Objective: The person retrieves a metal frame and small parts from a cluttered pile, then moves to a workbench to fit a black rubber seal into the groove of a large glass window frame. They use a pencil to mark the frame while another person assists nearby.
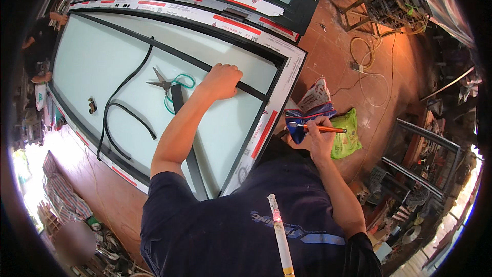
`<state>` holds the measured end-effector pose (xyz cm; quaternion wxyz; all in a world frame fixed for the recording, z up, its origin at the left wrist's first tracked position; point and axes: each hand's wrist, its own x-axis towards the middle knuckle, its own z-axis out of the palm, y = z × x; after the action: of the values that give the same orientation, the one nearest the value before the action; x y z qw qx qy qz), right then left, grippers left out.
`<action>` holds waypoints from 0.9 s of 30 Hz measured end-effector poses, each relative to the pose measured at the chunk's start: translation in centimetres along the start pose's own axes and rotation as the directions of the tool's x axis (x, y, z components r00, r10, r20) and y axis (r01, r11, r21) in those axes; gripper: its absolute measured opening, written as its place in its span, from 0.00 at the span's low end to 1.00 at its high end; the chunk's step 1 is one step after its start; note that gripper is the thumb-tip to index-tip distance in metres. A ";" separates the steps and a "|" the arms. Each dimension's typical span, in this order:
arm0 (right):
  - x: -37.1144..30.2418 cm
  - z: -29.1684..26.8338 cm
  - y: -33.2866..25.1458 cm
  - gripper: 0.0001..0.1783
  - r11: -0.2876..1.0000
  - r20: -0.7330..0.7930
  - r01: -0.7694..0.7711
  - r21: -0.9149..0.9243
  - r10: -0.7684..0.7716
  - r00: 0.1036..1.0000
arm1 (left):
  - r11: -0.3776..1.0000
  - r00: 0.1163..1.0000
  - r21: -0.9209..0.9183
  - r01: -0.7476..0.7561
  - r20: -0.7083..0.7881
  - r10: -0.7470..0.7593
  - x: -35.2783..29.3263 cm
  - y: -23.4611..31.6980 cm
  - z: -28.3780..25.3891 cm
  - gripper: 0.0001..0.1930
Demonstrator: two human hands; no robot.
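My left hand (pixel 221 81) is closed around a long dark bar (pixel 169 48), which runs across the pale glass panel (pixel 128 46) inside a black frame (pixel 279 90) with printed protective film. In my right hand (pixel 320 136), beyond the frame's right edge, is an orange-handled tool (pixel 333 130); its metal end points left, and its exact kind is unclear. Green-handled scissors (pixel 163 83) lie open on the glass, left of my left hand. Beside them is a second dark bar (pixel 190 159), partly under my left forearm. A black rubber strip (pixel 115 79) curls farther left.
A small dark part (pixel 92 105) lies on the glass. Another frame (pixel 246 0) sits behind. Another person's hands (pixel 57 18) touch the far left edge. To the right are a green bag (pixel 347 134), a metal stand (pixel 389 7) and cables (pixel 361 54). A lit cigarette (pixel 279 231) juts up from below.
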<state>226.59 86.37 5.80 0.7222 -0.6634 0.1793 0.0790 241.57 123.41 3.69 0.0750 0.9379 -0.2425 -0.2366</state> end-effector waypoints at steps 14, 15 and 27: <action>5.3 4.8 -2.1 0.10 0.929 0.154 0.314 -0.196 -0.287 0.945 | 0.984 0.943 -0.171 0.049 -0.316 -0.102 -3.1 3.3 2.1 0.31; 6.3 5.5 -2.1 0.10 0.911 0.172 0.351 -0.217 -0.318 0.932 | 0.979 0.927 -0.193 0.064 -0.352 -0.130 -3.3 4.0 2.8 0.34; 18.6 13.2 -0.9 0.08 0.882 0.361 0.371 -0.291 -0.258 0.896 | 0.755 0.684 -0.617 0.219 -0.455 -0.570 -9.2 9.0 11.8 0.48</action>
<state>246.10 97.03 0.63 0.6135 -0.7814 -0.0654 0.0938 225.06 119.79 -0.66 0.3431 0.9352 0.0860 0.0176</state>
